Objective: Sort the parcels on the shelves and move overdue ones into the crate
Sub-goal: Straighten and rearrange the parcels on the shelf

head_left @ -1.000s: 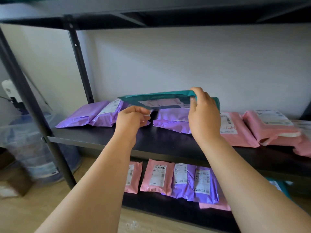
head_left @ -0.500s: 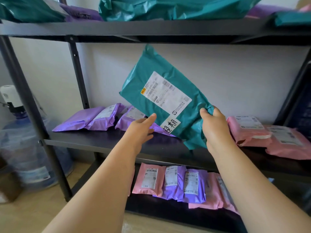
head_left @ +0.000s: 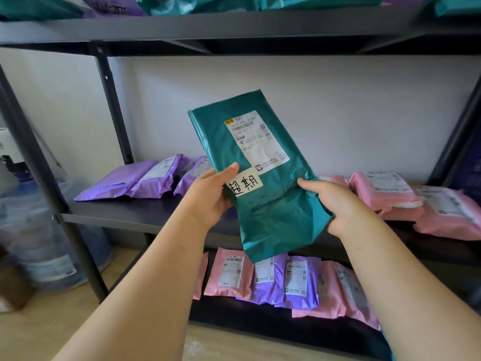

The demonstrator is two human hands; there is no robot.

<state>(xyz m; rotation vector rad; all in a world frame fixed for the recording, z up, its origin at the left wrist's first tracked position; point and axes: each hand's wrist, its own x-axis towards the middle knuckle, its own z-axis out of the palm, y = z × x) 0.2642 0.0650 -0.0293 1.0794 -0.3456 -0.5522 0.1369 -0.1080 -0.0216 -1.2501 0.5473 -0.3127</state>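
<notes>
White wall [head_left: 338,105] behind dark metal shelving [head_left: 234,27]; wooden floor [head_left: 39,329].

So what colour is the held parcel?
Teal, with white labels; head view.

A dark metal shelf unit [head_left: 234,27] stands on a pale wooden floor [head_left: 52,329]. On its middle shelf [head_left: 135,212], purple parcels [head_left: 145,178] lie toward the left end and pink parcels [head_left: 416,204] toward the right end. The bottom shelf [head_left: 260,319] carries a row of pink and purple parcels [head_left: 273,280] overlapping one another. Teal parcels [head_left: 208,2] and a purple one lie on the top shelf. A water bottle [head_left: 46,246] stands on the floor by the left post.
</notes>
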